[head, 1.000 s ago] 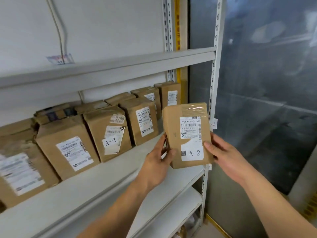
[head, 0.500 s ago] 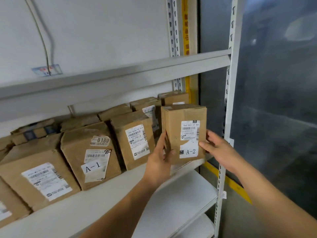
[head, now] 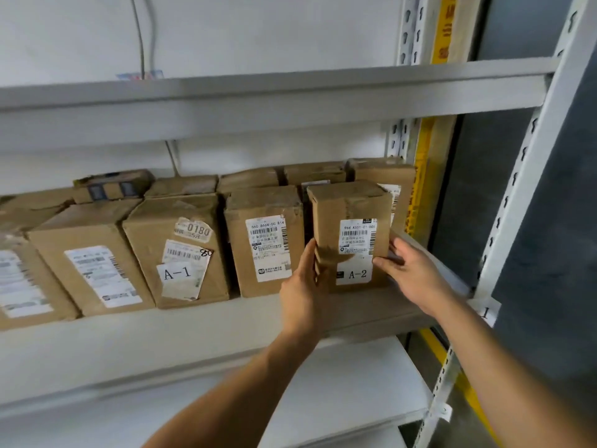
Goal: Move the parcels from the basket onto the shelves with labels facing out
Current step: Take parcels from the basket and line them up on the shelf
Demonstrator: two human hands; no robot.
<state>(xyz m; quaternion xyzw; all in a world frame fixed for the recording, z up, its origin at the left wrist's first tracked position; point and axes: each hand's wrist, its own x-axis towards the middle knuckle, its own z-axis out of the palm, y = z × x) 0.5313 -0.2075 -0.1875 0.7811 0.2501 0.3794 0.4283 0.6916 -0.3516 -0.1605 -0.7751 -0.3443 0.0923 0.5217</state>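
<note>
The brown cardboard parcel marked A-2 [head: 352, 234] stands upright on the middle shelf [head: 193, 328], at the right end of the front row, with its white label facing out. My left hand [head: 302, 286] holds its left edge, thumb on the front and fingers along the side. My right hand [head: 412, 274] grips its lower right edge, thumb tip on the front face. The parcel's base is partly hidden behind my hands. The basket is not in view.
Several labelled parcels fill the shelf to the left, among them the A-1 parcel [head: 181, 250] and a neighbour parcel [head: 266, 240] close beside A-2. More parcels stand behind. A white upright post [head: 517, 202] bounds the right side. A lower shelf [head: 355, 383] lies below.
Both hands carried the A-2 parcel forward and set it down on the middle shelf beside the front row. The view has moved closer to the shelf.
</note>
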